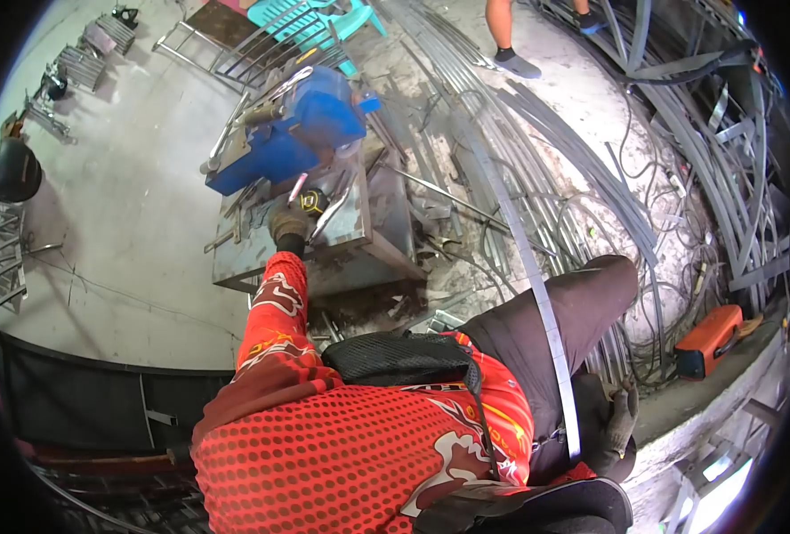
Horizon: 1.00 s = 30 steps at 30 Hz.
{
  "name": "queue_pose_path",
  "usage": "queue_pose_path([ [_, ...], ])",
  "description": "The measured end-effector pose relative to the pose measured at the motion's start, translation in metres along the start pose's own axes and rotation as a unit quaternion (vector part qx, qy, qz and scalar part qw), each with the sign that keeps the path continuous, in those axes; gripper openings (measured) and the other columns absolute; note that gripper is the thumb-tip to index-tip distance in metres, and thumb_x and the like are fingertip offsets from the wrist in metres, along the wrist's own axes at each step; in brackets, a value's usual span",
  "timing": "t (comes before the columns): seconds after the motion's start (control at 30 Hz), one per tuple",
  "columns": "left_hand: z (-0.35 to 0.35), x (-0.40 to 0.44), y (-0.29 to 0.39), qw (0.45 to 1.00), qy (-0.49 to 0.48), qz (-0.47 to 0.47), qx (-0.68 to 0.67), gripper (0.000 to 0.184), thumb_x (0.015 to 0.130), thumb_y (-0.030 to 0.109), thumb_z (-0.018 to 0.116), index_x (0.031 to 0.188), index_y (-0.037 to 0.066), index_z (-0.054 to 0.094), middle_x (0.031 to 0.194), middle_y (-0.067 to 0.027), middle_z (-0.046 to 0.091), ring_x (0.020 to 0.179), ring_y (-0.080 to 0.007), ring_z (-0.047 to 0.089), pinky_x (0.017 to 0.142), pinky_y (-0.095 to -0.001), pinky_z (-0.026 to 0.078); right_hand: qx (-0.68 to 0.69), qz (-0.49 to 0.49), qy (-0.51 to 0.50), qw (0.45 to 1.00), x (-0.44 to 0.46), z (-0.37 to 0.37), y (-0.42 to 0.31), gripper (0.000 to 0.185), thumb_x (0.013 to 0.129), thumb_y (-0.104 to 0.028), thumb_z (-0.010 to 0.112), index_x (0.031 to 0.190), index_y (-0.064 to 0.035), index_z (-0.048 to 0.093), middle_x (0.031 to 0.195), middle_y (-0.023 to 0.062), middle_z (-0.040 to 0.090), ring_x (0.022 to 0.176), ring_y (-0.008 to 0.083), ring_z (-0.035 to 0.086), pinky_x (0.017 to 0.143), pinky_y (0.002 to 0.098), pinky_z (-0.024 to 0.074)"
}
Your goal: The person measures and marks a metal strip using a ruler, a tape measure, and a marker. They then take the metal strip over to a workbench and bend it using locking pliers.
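Observation:
My left hand, in a worn work glove, reaches over the metal workbench. Its fingers close around a pink and white marker-like stick that points up out of them. Just right of that hand sits a yellow and black tape measure. My right hand, gloved too, is low beside my leg, its fingers loosely extended and nothing visible in them. A long flat metal bar slants across my thigh and runs far out over the floor; its near end is by my lap.
A blue machine stands on the bench. Long metal strips and cables cover the floor at right. An orange case rests near a ledge. Farther off are a turquoise chair, metal frames and another person's legs.

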<state>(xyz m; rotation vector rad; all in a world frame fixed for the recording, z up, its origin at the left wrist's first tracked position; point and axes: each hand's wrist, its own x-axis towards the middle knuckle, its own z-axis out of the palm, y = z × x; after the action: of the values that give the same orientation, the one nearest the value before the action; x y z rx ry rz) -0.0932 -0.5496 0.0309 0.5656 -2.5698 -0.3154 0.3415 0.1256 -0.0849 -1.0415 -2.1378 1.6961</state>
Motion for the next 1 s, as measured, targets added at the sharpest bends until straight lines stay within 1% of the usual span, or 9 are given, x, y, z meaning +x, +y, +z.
queue_pose_path([
  [0.2,0.024,0.021,-0.004,0.973,0.048,-0.179,0.141,0.041,0.091,0.041,0.064,0.121,0.014,0.070,0.125,-0.0203,0.069,0.121,-0.0421,0.063,0.096,-0.0546,0.051,0.130,0.044,0.008,0.990,-0.014,-0.003,-0.018,0.032,0.107,-0.025,0.053,0.122,-0.0004,0.065,0.091,-0.0005,0.055,0.078,0.0088,0.048,0.070,0.0252,0.0418],
  [0.23,0.032,0.011,0.012,0.956,0.114,-0.177,0.205,0.045,0.092,0.046,0.063,0.123,0.015,0.068,0.127,-0.0204,0.068,0.123,-0.0410,0.062,0.096,-0.0551,0.051,0.046,-0.069,0.025,0.996,-0.012,-0.002,-0.009,0.030,0.106,-0.026,0.055,0.120,-0.0015,0.065,0.088,-0.0015,0.054,0.077,0.0081,0.047,0.069,0.0249,0.0410],
  [0.3,0.002,-0.001,0.051,0.980,0.001,0.126,0.155,0.066,0.088,0.038,0.066,0.149,0.014,0.054,0.144,-0.0244,0.057,0.130,-0.0466,0.056,0.109,-0.0565,0.042,-0.046,-0.186,0.038,0.981,-0.004,-0.007,0.009,0.028,0.105,-0.026,0.057,0.118,-0.0026,0.066,0.085,-0.0025,0.052,0.075,0.0074,0.046,0.067,0.0247,0.0402],
  [0.37,0.019,-0.029,0.107,0.973,-0.044,0.215,0.072,0.070,0.082,0.037,0.071,0.144,0.011,0.056,0.146,-0.0224,0.054,0.133,-0.0419,0.051,0.112,-0.0560,0.037,0.116,0.089,0.024,0.989,0.004,-0.016,0.016,0.038,0.103,-0.021,0.055,0.129,0.0066,0.060,0.104,0.0118,0.062,0.092,0.0205,0.056,0.084,0.0353,0.0483],
  [0.4,0.041,-0.063,0.143,0.928,0.141,0.346,0.003,0.069,0.079,0.034,0.073,0.140,0.005,0.057,0.142,-0.0208,0.056,0.130,-0.0385,0.050,0.112,-0.0544,0.037,0.109,0.084,0.023,0.990,0.008,-0.019,0.021,0.038,0.103,-0.021,0.055,0.129,0.0066,0.060,0.104,0.0118,0.062,0.092,0.0205,0.056,0.084,0.0353,0.0483],
  [0.47,-0.001,-0.118,0.226,0.896,-0.099,0.322,-0.290,0.061,0.082,0.028,0.071,0.137,0.004,0.059,0.139,-0.0207,0.054,0.131,-0.0415,0.047,0.114,-0.0566,0.033,-0.085,0.027,0.076,0.993,0.011,-0.024,0.019,0.041,0.100,-0.020,0.058,0.131,0.0068,0.060,0.113,0.0167,0.066,0.099,0.0259,0.061,0.089,0.0385,0.0495],
  [0.6,-0.014,-0.221,0.327,0.718,-0.107,0.624,-0.290,0.059,0.092,0.040,0.065,0.144,0.014,0.059,0.161,-0.0191,0.040,0.150,-0.0459,0.031,0.123,-0.0676,0.016,-0.203,0.006,0.115,0.973,-0.056,-0.019,-0.079,0.045,0.097,-0.016,0.062,0.138,0.0045,0.060,0.123,0.0172,0.068,0.117,0.0289,0.064,0.102,0.0406,0.0493],
  [0.83,0.018,-0.332,0.388,0.458,-0.345,0.801,-0.173,0.059,0.096,0.054,0.057,0.144,0.019,0.061,0.165,-0.0092,0.038,0.155,-0.0400,0.023,0.121,-0.0704,0.017,-0.402,0.074,0.189,0.893,-0.164,0.030,-0.110,0.039,0.094,-0.020,0.066,0.129,-0.0033,0.067,0.151,0.0205,0.054,0.143,0.0410,0.046,0.121,0.0529,0.0310],
  [1.0,0.023,-0.329,0.394,0.458,-0.361,0.782,-0.217,0.057,0.088,0.045,0.069,0.137,0.016,0.065,0.157,-0.0109,0.047,0.149,-0.0439,0.032,0.117,-0.0726,0.024,-0.387,0.016,0.304,0.870,-0.165,0.043,-0.079,0.035,0.094,-0.019,0.065,0.124,-0.0013,0.068,0.146,0.0181,0.060,0.139,0.0453,0.048,0.119,0.0563,0.0317],
])
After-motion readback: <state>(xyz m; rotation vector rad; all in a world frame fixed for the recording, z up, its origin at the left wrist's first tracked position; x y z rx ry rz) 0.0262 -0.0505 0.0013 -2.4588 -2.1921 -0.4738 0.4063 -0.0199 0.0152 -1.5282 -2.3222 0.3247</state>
